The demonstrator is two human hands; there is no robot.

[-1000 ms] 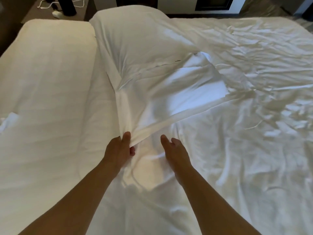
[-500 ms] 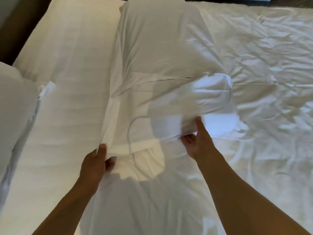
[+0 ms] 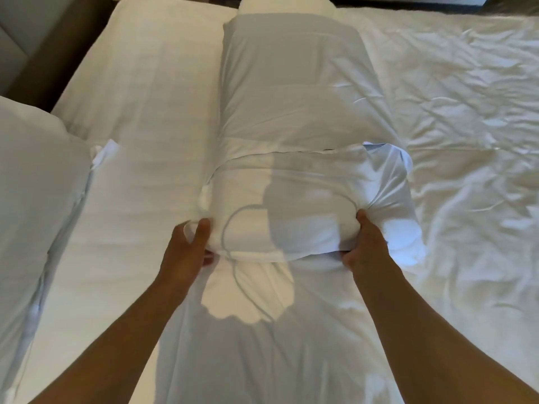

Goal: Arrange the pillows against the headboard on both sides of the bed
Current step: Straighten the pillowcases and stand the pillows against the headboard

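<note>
Pillow (image 3: pixel 291 118) lies lengthwise mid-bed, its near end clamped in both grips: left hand (image 3: pixel 186 246) closed on the left corner, right hand (image 3: pixel 364 243) closed on the right. It is best lifted evenly, carried toward the headboard, loose pillowcase flap (image 3: pixel 390 182) kept tucked. Another pillow (image 3: pixel 38 185) sits at left.

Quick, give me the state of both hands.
Left hand: closed on the pillow, near left corner.
Right hand: closed on the pillow, near right corner.
</note>
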